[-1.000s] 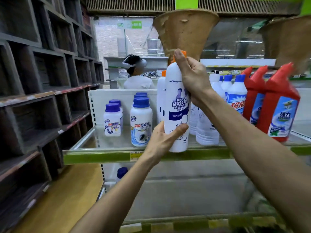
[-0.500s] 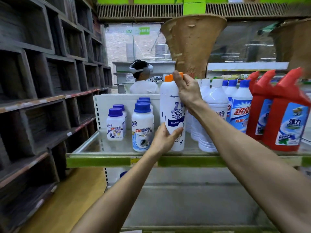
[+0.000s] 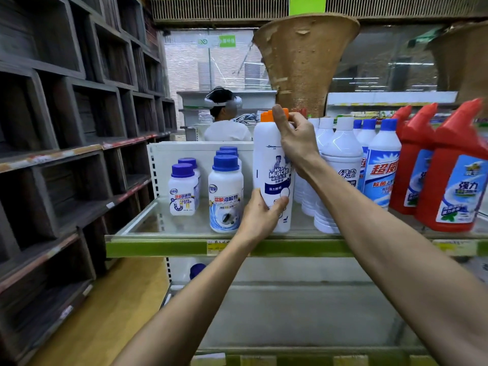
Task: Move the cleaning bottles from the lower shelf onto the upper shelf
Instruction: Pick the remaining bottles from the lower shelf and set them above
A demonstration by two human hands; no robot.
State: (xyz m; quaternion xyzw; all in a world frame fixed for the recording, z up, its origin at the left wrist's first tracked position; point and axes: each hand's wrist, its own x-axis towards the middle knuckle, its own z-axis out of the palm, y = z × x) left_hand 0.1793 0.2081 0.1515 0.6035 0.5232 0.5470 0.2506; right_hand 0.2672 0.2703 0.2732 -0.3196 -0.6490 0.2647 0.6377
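Lowered since a second ago, the white Mr Muscle bottle [image 3: 273, 178] now stands upright at the front of the upper shelf [image 3: 158, 248], its base down on the surface. Both hands hold it: the right hand [image 3: 297, 143] wraps its fingers [image 3: 280, 117] round the neck under the orange cap [image 3: 269, 115], the left hand [image 3: 260, 216] cups the lower body. Just left stand blue-capped jars [image 3: 225, 192] (two rows); right, white bottles [image 3: 340, 159] and red bottles [image 3: 454, 175].

Mr Muscle bottle [image 3: 273, 178] on upper shelf [image 3: 290, 248], jars [image 3: 225, 194] left, bottles [image 3: 340, 165] right
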